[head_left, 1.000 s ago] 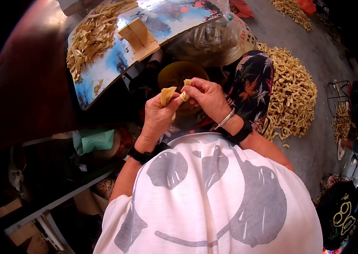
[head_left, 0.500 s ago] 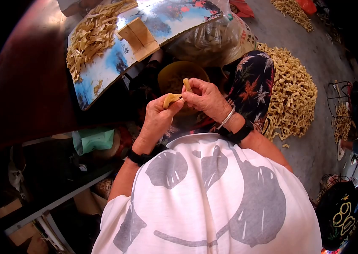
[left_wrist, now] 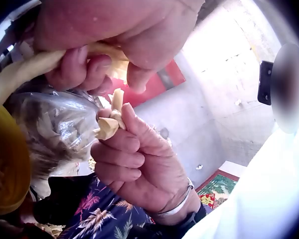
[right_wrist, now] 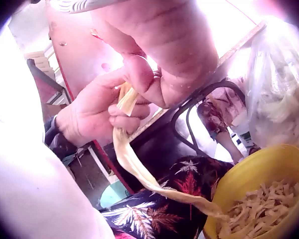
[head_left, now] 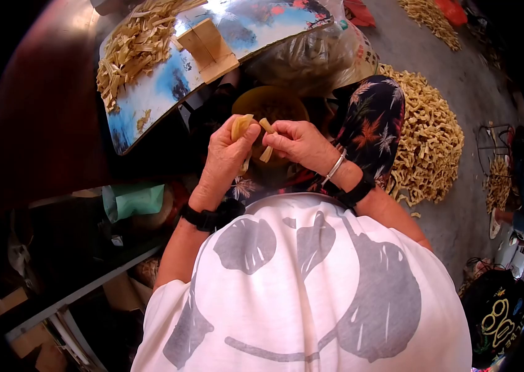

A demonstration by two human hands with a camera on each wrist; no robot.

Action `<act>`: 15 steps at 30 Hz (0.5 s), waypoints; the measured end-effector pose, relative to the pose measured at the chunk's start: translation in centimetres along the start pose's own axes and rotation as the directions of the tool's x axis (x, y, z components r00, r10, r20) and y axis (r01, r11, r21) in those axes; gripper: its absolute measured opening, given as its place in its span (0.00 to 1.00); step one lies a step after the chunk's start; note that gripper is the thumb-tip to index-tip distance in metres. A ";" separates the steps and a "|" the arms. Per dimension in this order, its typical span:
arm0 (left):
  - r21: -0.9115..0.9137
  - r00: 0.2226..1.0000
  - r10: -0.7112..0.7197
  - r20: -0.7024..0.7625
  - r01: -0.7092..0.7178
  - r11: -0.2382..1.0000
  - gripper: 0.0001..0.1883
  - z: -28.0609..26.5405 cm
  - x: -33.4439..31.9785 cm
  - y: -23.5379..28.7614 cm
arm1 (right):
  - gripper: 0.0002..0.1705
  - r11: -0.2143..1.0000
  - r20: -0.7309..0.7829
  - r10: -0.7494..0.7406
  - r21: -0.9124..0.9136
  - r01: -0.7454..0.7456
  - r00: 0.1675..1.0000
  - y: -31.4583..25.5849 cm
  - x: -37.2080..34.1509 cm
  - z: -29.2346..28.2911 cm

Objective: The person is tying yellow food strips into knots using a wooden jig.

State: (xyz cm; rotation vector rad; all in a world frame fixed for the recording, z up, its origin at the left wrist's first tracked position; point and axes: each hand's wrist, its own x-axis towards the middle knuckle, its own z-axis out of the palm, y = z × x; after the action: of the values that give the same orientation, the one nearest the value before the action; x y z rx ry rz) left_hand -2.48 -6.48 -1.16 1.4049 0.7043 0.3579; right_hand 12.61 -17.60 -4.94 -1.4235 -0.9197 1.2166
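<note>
A long pale strip (right_wrist: 134, 167) is gripped by the left hand (head_left: 228, 147), with its fingers curled round it, and its loose end is let down toward the yellow tub (right_wrist: 241, 172); whether the rim is touched cannot be told. A short knotted piece (left_wrist: 114, 118) is pinched between thumb and fingers of the right hand (head_left: 304, 146). The two hands are held near each other but apart, at the near side of the tub in the head view. Short pale pieces (right_wrist: 264, 209) are contained in the tub. Left of and beyond the tub, flat strips (head_left: 135, 56) are heaped on the desk (head_left: 166, 84), where a wooden stand (head_left: 209, 49) is also placed. Right of the tub, past a knee covered by patterned trousers (head_left: 370, 124), similar pieces are piled (head_left: 426, 136) on the floor. A clear plastic bag (head_left: 302, 59) is seen just beyond the tub.
</note>
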 end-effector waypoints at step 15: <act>-0.316 0.987 -0.156 0.027 0.156 0.936 0.07 -1.6 1.3 -2.3 | 0.13 0.984 -0.057 -0.030 -0.177 0.020 0.998 1.5 0.6 0.6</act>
State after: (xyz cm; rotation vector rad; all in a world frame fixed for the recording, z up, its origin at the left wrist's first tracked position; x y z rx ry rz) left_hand -2.91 -4.80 -3.69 1.0365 0.7172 0.3284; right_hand 12.08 -17.16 -6.52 -1.5743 -1.0213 1.0904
